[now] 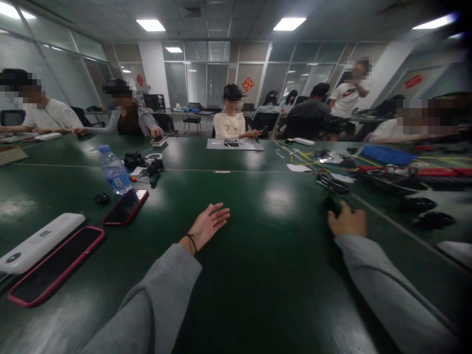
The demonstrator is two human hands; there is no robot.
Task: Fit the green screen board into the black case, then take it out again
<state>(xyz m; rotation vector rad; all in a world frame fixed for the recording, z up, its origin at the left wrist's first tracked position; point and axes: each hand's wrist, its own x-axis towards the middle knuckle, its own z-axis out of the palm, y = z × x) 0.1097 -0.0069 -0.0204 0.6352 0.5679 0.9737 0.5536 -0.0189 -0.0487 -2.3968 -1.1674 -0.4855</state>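
My left hand [206,226] rests near the middle of the green table [258,255], palm turned partly up and fingers stretched out, holding nothing. A dark cord circles that wrist. To the right, my right hand [347,220] is closed around a small black object [332,205]. Motion blur and the fingers hide what kind of object it is. Just beyond this hand lies a bundle of dark cables or parts [332,183]. Left of my left hand are a phone in a red case [126,207] and a larger phone with a pink-red rim [57,265].
A water bottle [115,172] stands at the left, near a small black case [101,198] and a white device [42,243]. A blue tray [388,154], cables and red tools crowd the right side. Several people sit around the table; another person [350,96] stands behind.
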